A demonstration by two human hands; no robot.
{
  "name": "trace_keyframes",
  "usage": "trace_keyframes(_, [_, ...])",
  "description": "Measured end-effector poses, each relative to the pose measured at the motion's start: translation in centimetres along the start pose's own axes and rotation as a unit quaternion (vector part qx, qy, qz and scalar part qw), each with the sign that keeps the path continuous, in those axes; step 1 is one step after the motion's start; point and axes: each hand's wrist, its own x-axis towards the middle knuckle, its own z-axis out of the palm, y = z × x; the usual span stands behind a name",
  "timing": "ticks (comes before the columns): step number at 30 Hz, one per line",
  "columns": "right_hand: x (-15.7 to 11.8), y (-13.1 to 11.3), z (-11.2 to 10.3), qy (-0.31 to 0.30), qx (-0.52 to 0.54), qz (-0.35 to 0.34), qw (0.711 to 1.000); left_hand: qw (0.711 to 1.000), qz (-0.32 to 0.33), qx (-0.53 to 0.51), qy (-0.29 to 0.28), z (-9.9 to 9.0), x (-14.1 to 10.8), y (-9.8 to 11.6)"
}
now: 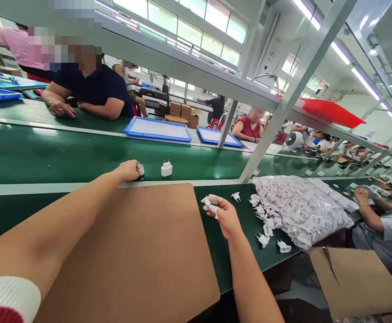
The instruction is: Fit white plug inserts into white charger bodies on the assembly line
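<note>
My left hand (129, 171) reaches out over the green conveyor belt (81, 154), its fingers closed on a white charger (141, 169). A second white charger (166, 168) stands on the belt to the right, prongs up. My right hand (223, 215) is raised above the bench beside a brown cardboard sheet (142, 251). White covers sit on its fingertips, which pinch a small white plug piece (208, 202). Loose white plug pieces (263, 240) lie to the right of it, near a clear bag (303, 206) heaped with more of them.
Blue-rimmed trays (158, 129) lie beyond the belt, where a person in a dark shirt (96, 87) sits. A slanted metal post (266, 139) rises ahead of the bag. An open cardboard box (357, 278) is at the lower right, below a co-worker's arm (371, 213).
</note>
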Motion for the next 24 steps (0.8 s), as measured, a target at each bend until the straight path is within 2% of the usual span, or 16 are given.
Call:
trace_keyframes(5, [-1.1, -0.5, 0.4, -0.056, 0.034, 0.027, 0.997, 0.996, -0.062, 0.059, 0.006, -0.9, -0.2, 0.4])
trace_keyframes(9, [-1.8, -0.8, 0.4, -0.109, 0.051, 0.043, 0.992, 0.995, -0.057, 0.068, 0.047, -1.3, -1.3, 2.6])
trace_keyframes(12, [-2.0, -0.9, 0.3, -0.102, 0.054, 0.051, 0.992, 0.997, 0.029, 0.014, 0.067, -0.4, -4.9, 6.0])
trace_keyframes(15, [-1.9, -0.6, 0.3, -0.101, 0.037, 0.035, 0.994, 0.990, 0.110, -0.088, 0.000, 1.7, -10.5, 9.8])
trace_keyframes(17, [-1.9, -0.2, 0.5, -0.096, -0.019, 0.005, 0.995, 0.977, 0.161, -0.131, -0.055, 3.4, -14.3, 11.8])
trace_keyframes(20, [-1.9, 0.4, 0.8, -0.021, -0.159, -0.090, 0.983, 0.962, 0.185, -0.175, -0.099, 5.5, -18.0, 13.1])
trace_keyframes(22, [-2.1, 0.8, 0.7, 0.026, -0.273, -0.160, 0.948, 0.956, 0.187, -0.201, -0.101, 6.4, -18.9, 13.1])
trace_keyframes(24, [-2.2, 1.2, 0.4, 0.029, -0.394, -0.195, 0.898, 0.948, 0.192, -0.233, -0.097, 6.9, -19.0, 12.7])
